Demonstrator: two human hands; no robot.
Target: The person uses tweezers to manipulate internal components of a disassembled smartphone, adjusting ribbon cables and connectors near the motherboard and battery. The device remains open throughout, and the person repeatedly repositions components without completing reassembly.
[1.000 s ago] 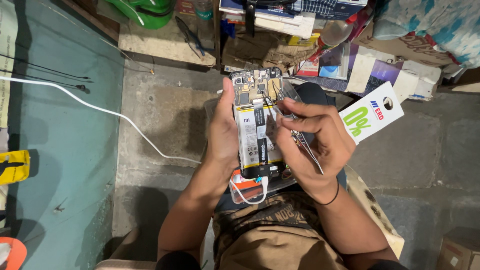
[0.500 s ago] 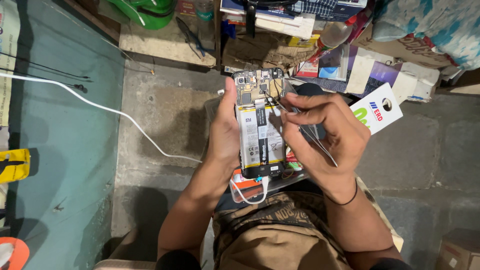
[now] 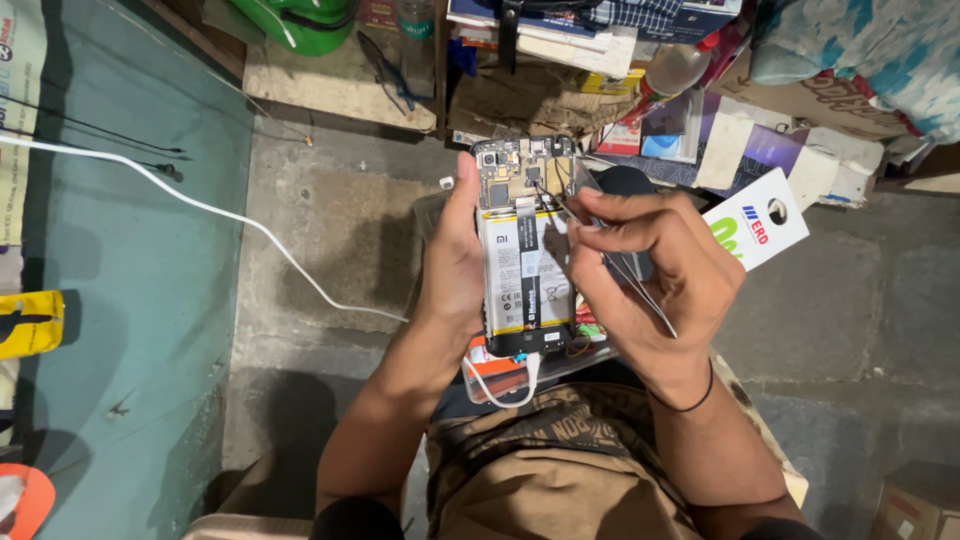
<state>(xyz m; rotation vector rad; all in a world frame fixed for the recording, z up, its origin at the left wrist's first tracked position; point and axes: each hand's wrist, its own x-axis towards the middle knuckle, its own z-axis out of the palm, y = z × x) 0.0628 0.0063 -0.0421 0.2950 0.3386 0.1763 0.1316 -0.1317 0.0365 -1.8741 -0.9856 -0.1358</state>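
An opened smartphone [image 3: 525,255] with its back cover off shows a white battery and a circuit board at its top end. My left hand [image 3: 452,265] grips the phone along its left side, thumb on the upper edge. My right hand [image 3: 650,270] pinches a pair of thin metal tweezers [image 3: 600,250]. Their tips rest on the board near the top of the battery, and the handle runs back across my palm. Under the phone, on my lap, lie a small orange-and-white object and a loop of white cable [image 3: 500,385].
A white cable [image 3: 200,205] runs across the concrete floor at left, beside a teal mat [image 3: 110,300]. A cluttered shelf [image 3: 560,70] with books, boxes and a plastic bottle lies ahead. A white tag card [image 3: 760,230] sits to the right. Scissors [image 3: 390,70] rest on a board.
My right hand has shifted slightly up and right, bringing the tweezer tips onto the board at the top of the battery. My left hand keeps its hold on the phone.
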